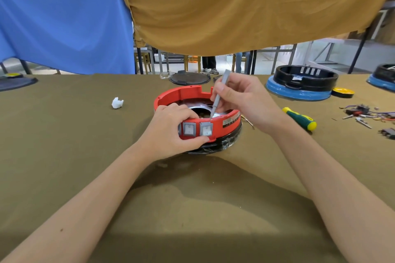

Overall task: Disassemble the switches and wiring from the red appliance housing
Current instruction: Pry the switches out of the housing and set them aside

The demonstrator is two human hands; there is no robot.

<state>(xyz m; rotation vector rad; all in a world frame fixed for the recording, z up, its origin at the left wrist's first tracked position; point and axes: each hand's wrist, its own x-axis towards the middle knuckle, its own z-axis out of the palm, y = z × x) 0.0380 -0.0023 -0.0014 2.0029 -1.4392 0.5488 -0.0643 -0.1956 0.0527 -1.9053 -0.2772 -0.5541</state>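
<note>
Gripping the round red plastic appliance housing (226, 120) at its near wall, your left hand (171, 132) curls round it: fingers over the rim, thumb beneath the two grey rocker switches (197, 130) set side by side in that wall. The housing sits on a black base wrapped in clear film (215, 147), on the olive-brown cloth-covered table (85, 156).

Your right hand (241, 100) pinches a slim grey metal screwdriver (218, 96) between thumb and fingertips, shaft tilted, tip at the rim just above the right-hand switch, just beside your left fingertips.

Right of your right-hand fingers: a green-and-yellow-handled screwdriver (300, 118) lying flat; beyond it a loose pile of removed switches, wires and terminals (367, 115).

Left of your left-hand fingers, well apart: a small crumpled white scrap (117, 103).

Beyond your fingers: a black housing on a blue base (301, 85), and a flat round black lid (189, 78).
</note>
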